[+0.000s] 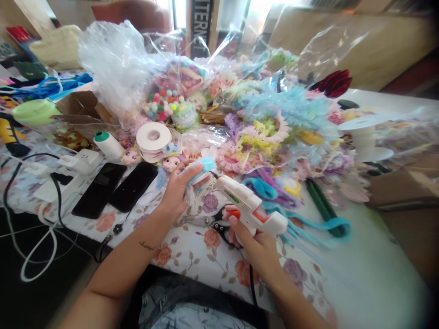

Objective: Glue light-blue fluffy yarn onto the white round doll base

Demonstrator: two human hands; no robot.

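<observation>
My right hand (252,244) is wrapped round the grip of a white hot glue gun (242,201) with an orange trigger, its nozzle pointing up and left. My left hand (178,189) is closed on a small light-blue fuzzy piece (205,164) with clear plastic-looking material below it. The nozzle tip is close to this piece; whether they touch I cannot tell. Under the glue gun, partly covered by my right hand, lie pliers or cutters (219,226) with dark handles. Blue fuzzy strips (318,224) lie to the right of the gun.
Two black phones (99,189) and a white power strip (56,185) with cables lie at left. A ribbon spool (153,137) and a thread cone (109,145) stand behind. Pastel lace scrunchies (260,132) and plastic bags heap across the back. A cardboard box (404,192) is at right.
</observation>
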